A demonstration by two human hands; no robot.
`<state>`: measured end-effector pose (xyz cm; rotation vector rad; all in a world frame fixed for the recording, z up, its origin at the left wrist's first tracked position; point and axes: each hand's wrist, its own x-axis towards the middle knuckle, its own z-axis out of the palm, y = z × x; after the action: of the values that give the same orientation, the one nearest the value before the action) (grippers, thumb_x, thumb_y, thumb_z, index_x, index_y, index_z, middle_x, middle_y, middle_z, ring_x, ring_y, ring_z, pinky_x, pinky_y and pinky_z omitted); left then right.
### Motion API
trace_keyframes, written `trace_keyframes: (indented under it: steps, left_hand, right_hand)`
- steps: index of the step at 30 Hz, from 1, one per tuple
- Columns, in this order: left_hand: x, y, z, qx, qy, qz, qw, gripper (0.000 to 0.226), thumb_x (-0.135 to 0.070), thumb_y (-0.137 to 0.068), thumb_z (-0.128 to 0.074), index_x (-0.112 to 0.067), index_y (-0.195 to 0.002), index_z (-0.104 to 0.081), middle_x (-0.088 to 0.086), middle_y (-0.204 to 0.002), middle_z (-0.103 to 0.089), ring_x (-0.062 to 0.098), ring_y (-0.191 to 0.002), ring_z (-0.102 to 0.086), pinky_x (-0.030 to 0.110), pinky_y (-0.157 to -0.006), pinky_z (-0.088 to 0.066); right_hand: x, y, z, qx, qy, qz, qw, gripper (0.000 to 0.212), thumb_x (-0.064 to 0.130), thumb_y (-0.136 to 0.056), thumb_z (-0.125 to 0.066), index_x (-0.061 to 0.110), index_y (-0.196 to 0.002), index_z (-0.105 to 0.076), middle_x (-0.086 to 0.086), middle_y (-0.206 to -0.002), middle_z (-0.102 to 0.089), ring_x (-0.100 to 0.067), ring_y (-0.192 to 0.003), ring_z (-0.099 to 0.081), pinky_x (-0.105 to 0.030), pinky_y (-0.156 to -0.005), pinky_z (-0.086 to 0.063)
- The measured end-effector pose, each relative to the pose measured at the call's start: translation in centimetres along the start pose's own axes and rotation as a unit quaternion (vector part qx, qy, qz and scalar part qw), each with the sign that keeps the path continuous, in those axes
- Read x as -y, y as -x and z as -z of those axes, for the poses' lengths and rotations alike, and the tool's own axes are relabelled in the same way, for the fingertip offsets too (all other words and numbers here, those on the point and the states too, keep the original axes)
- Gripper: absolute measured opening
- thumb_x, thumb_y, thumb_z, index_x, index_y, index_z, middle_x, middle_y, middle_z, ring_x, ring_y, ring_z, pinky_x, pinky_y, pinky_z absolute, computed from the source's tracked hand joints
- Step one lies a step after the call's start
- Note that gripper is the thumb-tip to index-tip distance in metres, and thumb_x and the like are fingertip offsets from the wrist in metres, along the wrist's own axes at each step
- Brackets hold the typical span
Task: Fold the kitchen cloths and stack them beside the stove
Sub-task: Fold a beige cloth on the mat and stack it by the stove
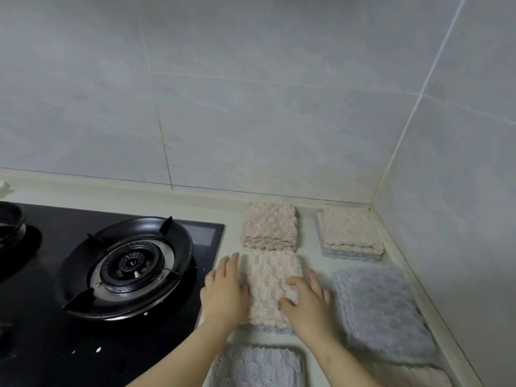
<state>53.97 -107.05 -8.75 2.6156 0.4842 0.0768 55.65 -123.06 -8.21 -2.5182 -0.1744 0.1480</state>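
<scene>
Pink cloth pressed flat beside the stove.

Left hand and right hand: both flat, fingers straight, gripping nothing, laid on the cloth's left and right edges. Cloth folded, on the bench just right of the stove, blue layer showing at its near edge. Beyond: folded pink stack; pink-over-blue stack. Right: larger blue cloth. Nearest: second blue cloth. Best handling, likely: smooth outward with even pressure, square the corners, then lift whole onto a stack.
</scene>
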Motion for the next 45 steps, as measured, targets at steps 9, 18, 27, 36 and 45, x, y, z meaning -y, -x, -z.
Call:
trace_keyframes:
  steps: [9,18,27,36,45]
  left_hand:
    - [0.0,0.5,2.6,0.062,-0.045,-0.105,0.992,0.04,-0.028,-0.098,-0.033,-0.029,-0.138,-0.038,-0.012,-0.152,-0.024,0.02,-0.145,-0.006,0.042,-0.113,-0.02]
    - [8.6,6.4,11.8,-0.084,0.226,0.052,0.969,0.024,-0.021,-0.093,-0.05,-0.025,-0.113,-0.063,-0.015,-0.102,-0.063,0.002,-0.094,-0.057,0.011,-0.076,-0.041]
    - [25.6,18.2,19.8,-0.224,0.324,0.22,0.892,0.018,-0.017,-0.092,-0.051,-0.032,-0.091,-0.062,-0.011,-0.086,-0.066,0.003,-0.083,-0.062,0.016,-0.065,-0.044]
    - [44.8,31.2,28.3,-0.3,0.332,0.309,0.839,0.016,-0.02,-0.094,-0.049,-0.028,-0.099,-0.062,-0.01,-0.092,-0.065,0.001,-0.081,-0.061,0.014,-0.064,-0.044]
    - [57.6,36.5,34.8,-0.345,0.333,0.352,0.804,0.015,-0.02,-0.093,-0.048,-0.03,-0.097,-0.059,-0.011,-0.093,-0.063,0.004,-0.086,-0.061,0.016,-0.07,-0.048]
  right_hand:
    - [3.5,0.6,0.8,-0.018,0.109,0.075,0.991,0.046,0.026,-0.096,-0.037,0.029,-0.141,-0.033,0.012,-0.151,-0.027,-0.012,-0.14,-0.017,-0.029,-0.112,-0.016]
    - [15.1,3.6,-3.9,0.088,-0.107,0.178,0.974,0.022,0.019,-0.091,-0.051,0.024,-0.109,-0.063,0.01,-0.109,-0.062,-0.014,-0.112,-0.052,-0.029,-0.097,-0.041]
    - [28.6,14.9,-15.0,0.257,-0.154,0.262,0.917,0.016,0.018,-0.091,-0.05,0.032,-0.087,-0.057,0.014,-0.092,-0.063,-0.004,-0.089,-0.057,-0.012,-0.073,-0.042]
    - [45.3,29.3,-28.8,0.376,-0.165,0.302,0.86,0.017,0.019,-0.091,-0.049,0.033,-0.087,-0.058,0.012,-0.098,-0.062,-0.005,-0.093,-0.057,-0.01,-0.071,-0.04]
    - [56.2,35.2,-37.4,0.42,-0.139,0.316,0.839,0.014,0.018,-0.095,-0.047,0.025,-0.101,-0.058,0.01,-0.1,-0.058,-0.006,-0.096,-0.053,-0.013,-0.07,-0.038]
